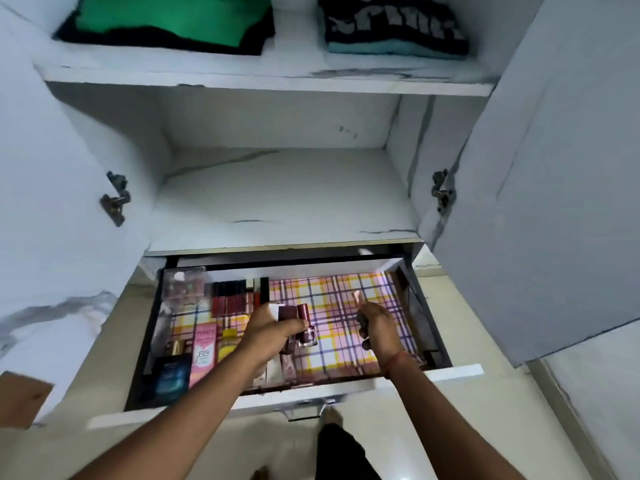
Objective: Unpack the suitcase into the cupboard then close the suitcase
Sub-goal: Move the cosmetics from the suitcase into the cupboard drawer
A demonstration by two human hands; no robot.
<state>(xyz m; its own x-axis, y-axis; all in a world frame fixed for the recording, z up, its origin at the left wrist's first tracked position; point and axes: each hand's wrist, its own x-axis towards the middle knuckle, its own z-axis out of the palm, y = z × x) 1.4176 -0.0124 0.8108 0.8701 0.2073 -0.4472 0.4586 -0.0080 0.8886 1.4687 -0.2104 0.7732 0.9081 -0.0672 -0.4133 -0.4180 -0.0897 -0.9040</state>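
- Step: unpacking cosmetics into the open drawer, lower centre; suitcase out of view.
- Left hand grips nail polish bottles; right hand pinches small items, unclear.
- Next: set bottles on the checked liner.

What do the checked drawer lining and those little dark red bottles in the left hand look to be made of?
The checked lining looks like glossy paper or plastic sheet: it lies flat and catches pale glare, so probably not cloth. The dark red bottles held in the left hand look like glass with shiny plastic caps, judging by their hard reflective surfaces; clear plastic cannot be ruled out.
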